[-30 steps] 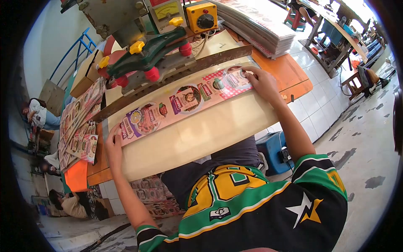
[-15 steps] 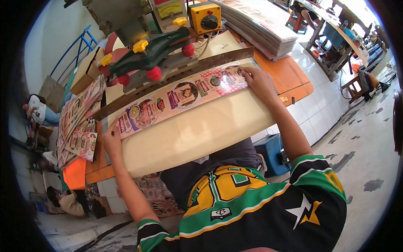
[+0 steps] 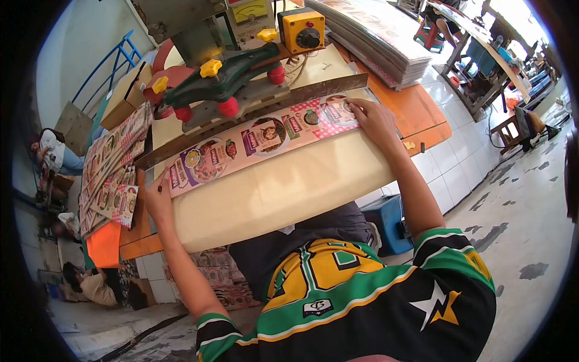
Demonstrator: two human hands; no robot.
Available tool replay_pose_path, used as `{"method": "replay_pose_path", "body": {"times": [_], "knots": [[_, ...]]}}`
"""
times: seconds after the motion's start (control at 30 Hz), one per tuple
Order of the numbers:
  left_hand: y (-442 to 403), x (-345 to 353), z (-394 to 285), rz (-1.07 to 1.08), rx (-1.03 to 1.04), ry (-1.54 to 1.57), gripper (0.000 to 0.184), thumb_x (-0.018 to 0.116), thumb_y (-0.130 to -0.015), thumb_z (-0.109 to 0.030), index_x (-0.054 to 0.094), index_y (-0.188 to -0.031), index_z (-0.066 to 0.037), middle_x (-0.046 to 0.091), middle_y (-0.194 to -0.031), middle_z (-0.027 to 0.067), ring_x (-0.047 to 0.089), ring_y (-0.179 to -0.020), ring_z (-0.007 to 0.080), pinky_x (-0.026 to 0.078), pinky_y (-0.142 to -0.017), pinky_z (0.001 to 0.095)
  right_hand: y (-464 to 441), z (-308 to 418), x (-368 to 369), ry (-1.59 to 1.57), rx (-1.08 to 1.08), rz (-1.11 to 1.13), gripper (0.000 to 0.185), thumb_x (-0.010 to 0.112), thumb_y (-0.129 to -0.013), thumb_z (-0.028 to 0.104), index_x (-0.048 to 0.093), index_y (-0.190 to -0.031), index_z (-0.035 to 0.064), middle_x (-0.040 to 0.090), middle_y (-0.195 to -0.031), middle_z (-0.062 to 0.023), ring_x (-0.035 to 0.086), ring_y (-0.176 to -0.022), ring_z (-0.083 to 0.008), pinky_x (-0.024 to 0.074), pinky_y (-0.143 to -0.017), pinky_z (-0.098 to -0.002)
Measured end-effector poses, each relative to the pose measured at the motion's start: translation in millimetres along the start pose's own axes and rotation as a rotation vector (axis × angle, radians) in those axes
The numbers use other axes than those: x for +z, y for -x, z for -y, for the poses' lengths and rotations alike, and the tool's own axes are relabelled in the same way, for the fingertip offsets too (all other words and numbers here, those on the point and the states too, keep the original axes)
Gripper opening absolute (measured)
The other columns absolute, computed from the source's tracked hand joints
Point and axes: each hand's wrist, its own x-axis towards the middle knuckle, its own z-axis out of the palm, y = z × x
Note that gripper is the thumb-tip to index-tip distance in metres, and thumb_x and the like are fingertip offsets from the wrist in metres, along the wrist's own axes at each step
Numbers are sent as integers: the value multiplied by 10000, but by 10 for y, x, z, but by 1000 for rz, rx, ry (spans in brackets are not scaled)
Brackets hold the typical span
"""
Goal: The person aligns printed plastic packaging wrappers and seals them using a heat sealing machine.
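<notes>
Both arms extended forward, hands well apart; left forearm (image 3: 190, 265) bare, angled outward from the body; left hand (image 3: 158, 204) at its end, back of hand visible, some fingers hidden; right forearm (image 3: 416, 187) bare, slanting inward; right hand (image 3: 375, 122) palm down, fingers bent, thumb and forefinger tips near each other; right hand farther forward than left.

Bright daylight enters from the upper right of the frame, where the background burns out to white and pale glare washes the thick stack of printed sheets (image 3: 377, 39). Soft sheen lies across the smooth cream-coloured work surface (image 3: 283, 196); the long pink printed strip (image 3: 241, 151) looks fairly crisp. The far left is dimmer and softer, with wide-angle bending and black rounded corners
</notes>
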Motion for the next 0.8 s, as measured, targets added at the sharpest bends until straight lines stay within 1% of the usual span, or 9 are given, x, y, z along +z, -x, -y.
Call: {"method": "replay_pose_path", "body": {"times": [0.07, 0.13, 0.27, 0.33, 0.37, 0.43, 0.57, 0.63, 0.8], "knots": [[-2, -11, -35, 5, -10, -5, 323, 584, -1014, -328, 721, -1256, -164, 734, -1090, 207, 718, -973, 308, 521, -860, 351, 1, 9, -11, 0, 7, 6, 300, 567, -984, 385, 771, -1154, 244, 748, -921, -136, 689, -898, -350, 513, -796, -458], [-3, -22, -86, 22, -62, 12, 336, 607, -1016, -302, 715, -1256, -93, 756, -1056, 180, 684, -918, 191, 508, -860, 331, 1, 12, -15, -1, 12, 12, 301, 566, -984, 387, 771, -1153, 245, 747, -915, -136, 689, -897, -349, 513, -794, -457], [-27, 0, 10, 18, -45, 66, 356, 627, -1006, -336, 722, -1245, -90, 765, -1021, 162, 655, -899, 140, 506, -839, 313, 5, 8, -12, 13, 16, 22, 301, 570, -980, 398, 770, -1155, 255, 746, -913, -139, 690, -897, -349, 518, -793, -454], [-35, -16, -21, 27, -126, 123, 378, 647, -996, -364, 728, -1230, -79, 771, -985, 133, 624, -882, 104, 502, -823, 296, 5, 3, -13, 16, 14, 21, 301, 573, -978, 401, 771, -1154, 259, 745, -912, -141, 691, -896, -350, 519, -791, -454], [-42, -8, 4, 27, -125, 124, 378, 647, -996, -364, 728, -1230, -79, 771, -985, 133, 624, -882, 104, 502, -823, 296, 5, 0, -7, 15, 9, 18, 299, 577, -976, 402, 771, -1153, 259, 745, -914, -141, 691, -895, -351, 520, -791, -452], [-65, 8, 73, 27, -102, 113, 390, 633, -992, -409, 714, -1250, -127, 759, -996, 172, 637, -890, 117, 498, -836, 300, 5, 2, -7, 14, 5, 14, 298, 581, -975, 403, 772, -1152, 258, 745, -916, -141, 692, -893, -352, 521, -790, -450], [-66, 12, 72, 48, -133, 92, 396, 639, -990, -409, 712, -1252, -121, 761, -1009, 165, 645, -894, 121, 493, -848, 295, 29, 26, -42, 2, 10, 16, 297, 586, -977, 398, 771, -1158, 253, 748, -926, -130, 691, -910, -345, 521, -801, -441], [-112, 67, 246, 34, -50, 147, 386, 636, -993, -403, 715, -1253, -129, 762, -1012, 152, 643, -896, 115, 489, -849, 288, 17, 38, -27, -5, 17, 27, 298, 586, -979, 397, 770, -1162, 252, 751, -931, -122, 690, -918, -340, 521, -807, -436], [-101, 22, 184, 72, -58, 124, 390, 626, -997, -418, 717, -1259, -144, 761, -1006, 137, 650, -902, 113, 487, -853, 282, 16, 14, -19, -61, 18, 10, 308, 588, -980, 395, 767, -1173, 235, 755, -934, -101, 687, -936, -324, 515, -832, -420]]}}
